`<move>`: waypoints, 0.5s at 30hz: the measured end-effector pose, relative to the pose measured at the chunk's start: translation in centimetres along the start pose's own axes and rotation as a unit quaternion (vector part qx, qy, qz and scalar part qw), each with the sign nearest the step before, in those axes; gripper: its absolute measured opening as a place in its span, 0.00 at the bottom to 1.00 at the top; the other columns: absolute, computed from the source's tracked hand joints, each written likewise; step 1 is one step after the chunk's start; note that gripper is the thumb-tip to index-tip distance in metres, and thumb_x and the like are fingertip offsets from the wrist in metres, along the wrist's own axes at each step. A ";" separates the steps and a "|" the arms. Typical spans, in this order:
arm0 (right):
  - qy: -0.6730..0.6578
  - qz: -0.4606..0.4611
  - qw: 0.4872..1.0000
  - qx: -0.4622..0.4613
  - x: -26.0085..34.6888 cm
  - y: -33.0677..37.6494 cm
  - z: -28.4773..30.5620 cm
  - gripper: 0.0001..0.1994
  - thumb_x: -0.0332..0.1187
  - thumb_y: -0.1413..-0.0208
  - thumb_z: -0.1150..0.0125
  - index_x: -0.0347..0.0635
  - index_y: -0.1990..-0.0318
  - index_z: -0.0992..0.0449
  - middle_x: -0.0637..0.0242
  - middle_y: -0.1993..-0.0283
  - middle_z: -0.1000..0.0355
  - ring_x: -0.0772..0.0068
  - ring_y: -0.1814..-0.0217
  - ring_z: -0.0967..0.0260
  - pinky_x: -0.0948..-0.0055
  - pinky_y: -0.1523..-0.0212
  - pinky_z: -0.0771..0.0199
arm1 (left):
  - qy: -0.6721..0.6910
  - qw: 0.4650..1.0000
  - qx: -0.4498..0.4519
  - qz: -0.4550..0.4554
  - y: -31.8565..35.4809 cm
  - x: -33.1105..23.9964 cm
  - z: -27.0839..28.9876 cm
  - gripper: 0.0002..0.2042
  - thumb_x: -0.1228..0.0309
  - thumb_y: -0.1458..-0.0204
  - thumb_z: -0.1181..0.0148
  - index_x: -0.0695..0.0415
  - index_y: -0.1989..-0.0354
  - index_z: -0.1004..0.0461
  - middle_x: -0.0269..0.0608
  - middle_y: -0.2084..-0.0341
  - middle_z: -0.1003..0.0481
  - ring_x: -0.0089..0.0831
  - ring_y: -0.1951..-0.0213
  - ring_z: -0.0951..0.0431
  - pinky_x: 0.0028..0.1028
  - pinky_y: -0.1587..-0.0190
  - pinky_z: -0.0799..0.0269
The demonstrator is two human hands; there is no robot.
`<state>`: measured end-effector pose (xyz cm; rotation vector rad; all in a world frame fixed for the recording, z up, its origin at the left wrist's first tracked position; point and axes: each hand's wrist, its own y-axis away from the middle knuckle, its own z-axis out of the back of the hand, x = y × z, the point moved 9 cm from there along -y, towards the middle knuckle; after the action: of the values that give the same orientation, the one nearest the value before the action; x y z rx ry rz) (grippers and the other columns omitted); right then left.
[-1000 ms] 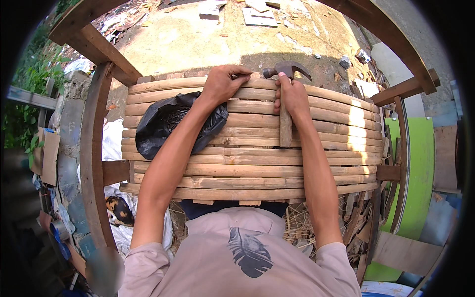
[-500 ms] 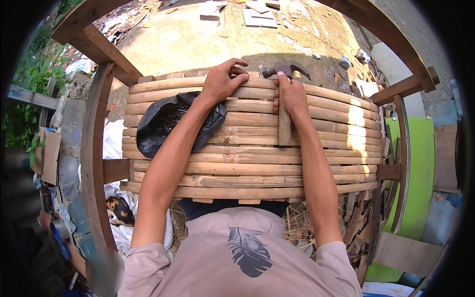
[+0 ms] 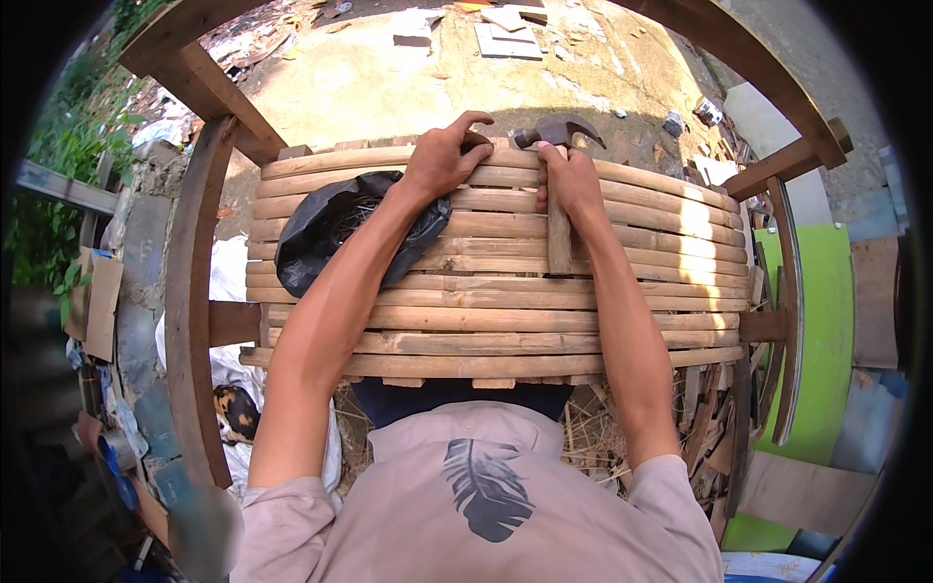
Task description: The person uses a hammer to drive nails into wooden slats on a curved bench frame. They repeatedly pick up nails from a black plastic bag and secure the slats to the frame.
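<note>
My right hand (image 3: 573,182) grips the wooden handle of a claw hammer (image 3: 559,238). The hammer's metal head points away from me, over the far edge of a bench of bamboo slats (image 3: 486,316). To its left, my left hand (image 3: 447,157) rests at the far slats with its fingers curled toward the thumb. Whatever those fingers pinch is hidden or too small to name. Beneath my left forearm lies an open black plastic bag (image 3: 316,233) with many thin nails (image 3: 358,216) inside, partly covered by the arm.
Dark wooden posts and rails (image 3: 194,301) frame the bench on both sides. A calico cat (image 3: 236,413) lies on white sacking at the lower left. A green panel (image 3: 821,321) stands at the right. Wood scraps (image 3: 510,41) and rubble litter the ground beyond.
The view has shifted slightly. Both hands keep nearly the same places at the far slats, and the hammer stays in my right hand with its head close to the bench's edge.
</note>
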<state>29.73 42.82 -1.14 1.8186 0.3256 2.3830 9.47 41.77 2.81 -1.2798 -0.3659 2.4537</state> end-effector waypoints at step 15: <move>0.244 0.087 0.965 0.039 8.8 4.8 -3.4 0.26 0.48 0.35 0.44 0.23 0.56 0.27 0.41 0.72 0.23 0.48 0.77 0.22 0.54 0.69 0.22 | -0.025 0.999 -0.023 -0.011 0.1 0.3 0.7 0.25 0.69 0.46 0.33 0.58 0.42 0.38 0.48 0.70 0.16 0.49 0.65 0.15 0.40 0.62 0.21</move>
<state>24.23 39.91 7.39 1.3069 0.3204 2.9661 8.66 41.72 2.94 -1.2265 -0.4499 2.4756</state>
